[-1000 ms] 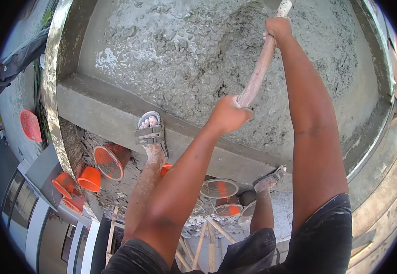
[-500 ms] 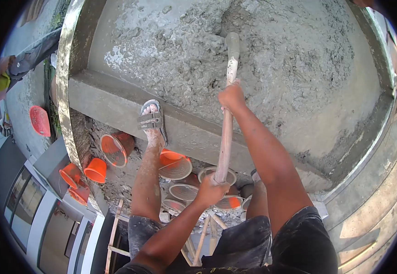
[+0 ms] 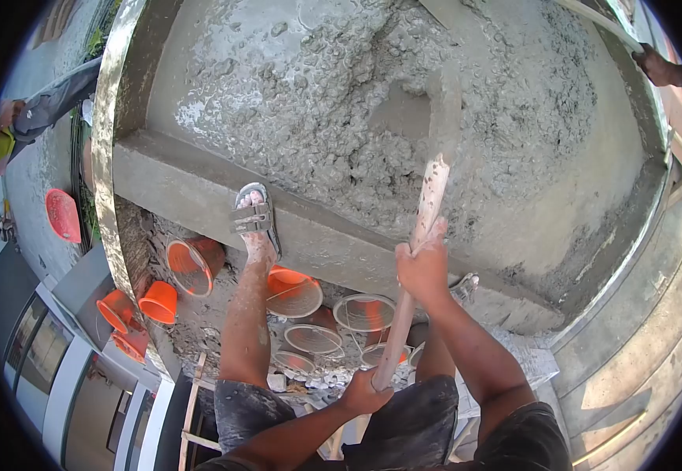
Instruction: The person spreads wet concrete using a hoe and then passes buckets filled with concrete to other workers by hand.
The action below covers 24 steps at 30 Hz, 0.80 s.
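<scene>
Both my hands grip the wooden handle of a long hoe (image 3: 427, 192), whose mortar-coated head (image 3: 444, 110) is over the wet grey mortar (image 3: 309, 102). My right hand (image 3: 423, 271) is wrapped round the handle partway up, above the concrete ledge. Lower down, close to my shorts, my left hand (image 3: 366, 392) is closed round the handle's near end. Beside the hoe head, a smooth hollow (image 3: 402, 110) shows in the mortar.
My sandalled foot (image 3: 254, 216) rests on the concrete ledge (image 3: 191, 184). Several orange buckets (image 3: 158, 302) stand below it. At upper right, another person's hand (image 3: 659, 67) holds a pale pole (image 3: 596, 16). A red scoop-shaped container (image 3: 63, 216) lies at left.
The hoe has come back towards me, its head out of the mortar, leaving a hollow. Both my hands are lower. Another person's hand and pole have come into view at upper right.
</scene>
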{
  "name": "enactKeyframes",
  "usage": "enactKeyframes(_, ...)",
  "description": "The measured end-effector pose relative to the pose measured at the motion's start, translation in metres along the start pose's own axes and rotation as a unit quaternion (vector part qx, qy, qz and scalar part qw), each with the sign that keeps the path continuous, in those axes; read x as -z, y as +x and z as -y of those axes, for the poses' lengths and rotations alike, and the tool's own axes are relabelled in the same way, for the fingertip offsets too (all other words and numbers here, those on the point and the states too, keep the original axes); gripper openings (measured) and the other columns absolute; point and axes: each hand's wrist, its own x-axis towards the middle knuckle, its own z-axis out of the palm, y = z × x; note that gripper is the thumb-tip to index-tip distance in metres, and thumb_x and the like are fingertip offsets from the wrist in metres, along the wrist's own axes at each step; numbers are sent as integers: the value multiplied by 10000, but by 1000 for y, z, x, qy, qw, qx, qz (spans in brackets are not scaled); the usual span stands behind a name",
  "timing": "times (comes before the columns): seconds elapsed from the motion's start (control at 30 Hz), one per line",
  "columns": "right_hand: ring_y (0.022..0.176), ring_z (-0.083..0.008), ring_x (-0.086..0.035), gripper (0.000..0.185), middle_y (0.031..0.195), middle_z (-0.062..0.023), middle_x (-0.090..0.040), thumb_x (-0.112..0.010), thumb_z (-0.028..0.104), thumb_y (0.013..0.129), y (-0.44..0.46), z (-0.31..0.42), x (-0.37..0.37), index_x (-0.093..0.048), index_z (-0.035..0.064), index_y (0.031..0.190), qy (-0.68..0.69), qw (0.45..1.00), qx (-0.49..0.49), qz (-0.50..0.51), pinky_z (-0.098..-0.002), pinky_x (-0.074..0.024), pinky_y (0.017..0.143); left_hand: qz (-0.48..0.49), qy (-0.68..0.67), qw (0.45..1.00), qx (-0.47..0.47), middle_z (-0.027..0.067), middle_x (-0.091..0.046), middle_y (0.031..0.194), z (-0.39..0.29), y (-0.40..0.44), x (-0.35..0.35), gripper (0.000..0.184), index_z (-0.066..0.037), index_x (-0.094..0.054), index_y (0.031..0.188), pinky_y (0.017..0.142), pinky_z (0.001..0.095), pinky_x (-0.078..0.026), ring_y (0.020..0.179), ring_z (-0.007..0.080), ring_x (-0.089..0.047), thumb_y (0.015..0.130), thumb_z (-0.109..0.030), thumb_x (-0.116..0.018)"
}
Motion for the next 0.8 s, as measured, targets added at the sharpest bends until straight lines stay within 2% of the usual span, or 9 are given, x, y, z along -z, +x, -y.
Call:
enactKeyframes(0.03, 941, -405, -649, 807, 1006, -332, -617, -644, 151, 788, 29, 25, 6, -209, -221, 1357, -34, 999, -12, -1, -384, -516, 804, -12, -32, 999, -10, 93, -648, 777, -29, 25, 13, 268, 28, -606, 903, 665, 332, -499, 726, 143, -620, 714, -144, -686)
enactKeyframes(0.07, 913, -410, -652, 829, 974, -340, -615, -645, 171, 791, 60, 49, 9, -188, -230, 1354, -19, 1000, 18, 4, -389, -522, 784, -59, -42, 988, -133, 70, -626, 735, -27, 63, 21, 244, 24, -588, 861, 629, 326, -490, 678, 121, -590, 711, -140, -688)
enactKeyframes(0.13, 841, -423, -659, 834, 911, -322, -628, -640, 185, 799, 117, 101, 7, -172, -220, 1358, -68, 992, 95, -42, -411, -532, 742, -89, -55, 985, -138, 32, -573, 678, -66, 122, 53, 171, -4, -581, 810, 595, 306, -468, 652, 87, -536, 709, -107, -672)
enactKeyframes(0.27, 952, -428, -641, 828, 1028, -343, -616, -618, 230, 807, 185, 200, 0, -183, -141, 1407, -98, 975, 189, -65, -437, -526, 844, -149, -132, 939, -282, 13, -547, 626, -139, 196, 98, 109, -30, -538, 743, 498, 282, -425, 561, 87, -518, 719, -88, -627)
enactKeyframes(0.37, 1017, -412, -623, 747, 1069, -287, -625, -613, 170, 797, 214, 241, -16, -240, -96, 1387, -151, 951, 269, 12, -433, -516, 880, -127, -220, 929, -268, 22, -549, 615, -165, 213, 124, 92, -40, -532, 738, 453, 280, -415, 493, 104, -511, 718, -72, -616)
enactKeyframes(0.43, 1061, -402, -607, 316, 1094, -223, -649, -589, 182, 804, 194, 266, -38, -634, 52, 1088, -127, 979, 153, -39, -518, -482, 885, -141, -241, 920, -275, 28, -552, 608, -164, 216, 127, 89, -42, -528, 728, 433, 276, -404, 473, 105, -506, 717, -67, -613)
enactKeyframes(0.47, 1061, -402, -607, 316, 1094, -223, -649, -589, 182, 804, 195, 267, -49, -634, 52, 1088, -124, 979, 159, -33, -518, -482, 885, -153, -259, 912, -280, 34, -554, 601, -161, 215, 131, 88, -44, -523, 717, 413, 272, -393, 453, 107, -501, 716, -62, -609)
enactKeyframes(0.53, 1015, -404, -628, 745, 1083, -271, -629, -629, 167, 789, 201, 257, -72, -264, -70, 1394, -157, 960, 228, -37, -438, -517, 880, -156, -278, 907, -277, 37, -551, 591, -151, 217, 131, 91, -42, -518, 707, 410, 269, -385, 453, 109, -502, 717, -58, -607)
enactKeyframes(0.8, 1046, -385, -621, 779, 1120, -268, -617, -621, 157, 791, 205, 251, -102, -234, -51, 1435, -206, 955, 212, -4, -437, -510, 895, -137, -347, 890, -261, 44, -534, 550, -139, 235, 130, 103, -37, -502, 664, 396, 272, -368, 422, 120, -489, 707, -40, -595)
